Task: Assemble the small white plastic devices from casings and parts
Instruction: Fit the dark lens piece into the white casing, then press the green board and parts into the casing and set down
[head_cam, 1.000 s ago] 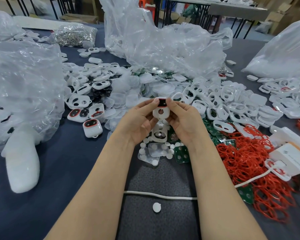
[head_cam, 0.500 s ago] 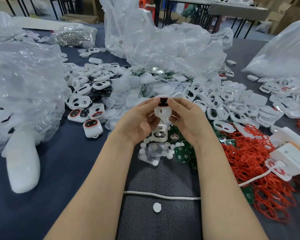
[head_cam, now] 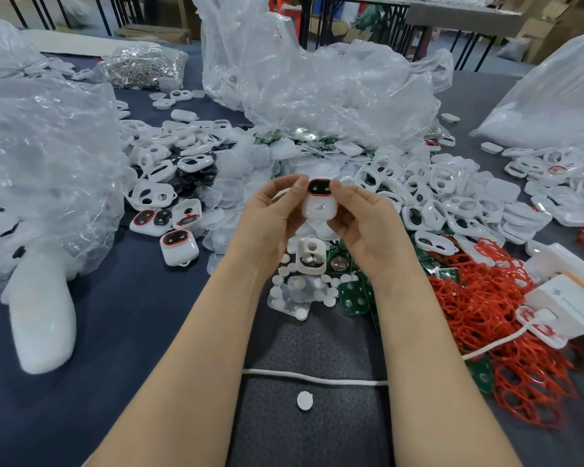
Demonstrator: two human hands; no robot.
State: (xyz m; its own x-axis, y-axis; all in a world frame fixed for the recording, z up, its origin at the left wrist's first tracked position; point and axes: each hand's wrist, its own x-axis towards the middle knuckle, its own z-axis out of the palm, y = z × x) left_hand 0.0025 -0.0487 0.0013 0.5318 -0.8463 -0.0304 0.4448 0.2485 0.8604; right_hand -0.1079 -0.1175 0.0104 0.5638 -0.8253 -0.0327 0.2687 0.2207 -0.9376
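A small white casing (head_cam: pixel 319 203) with a black insert ringed in red at its top is held up above the table between both hands. My left hand (head_cam: pixel 270 217) pinches its left side, thumb near the red ring. My right hand (head_cam: pixel 364 224) pinches the right side, thumb at the top edge. Below them a second open white casing (head_cam: pixel 311 256) lies on the table with round metal parts inside. Small white discs (head_cam: pixel 294 294) and green circuit boards (head_cam: pixel 351 298) lie around it.
Heaps of white casing frames (head_cam: pixel 452 197) spread right and behind. Red rubber rings (head_cam: pixel 486 308) pile at the right beside a white box (head_cam: pixel 567 298). Finished devices (head_cam: pixel 178 247) sit left. Clear plastic bags (head_cam: pixel 41 163) flank the table. A white cord (head_cam: pixel 314 377) and a single disc (head_cam: pixel 304 399) lie near me.
Both hands have lifted the casing slightly and tilted it, so its red-ringed insert faces me more. The right thumb shifted up to the top edge.
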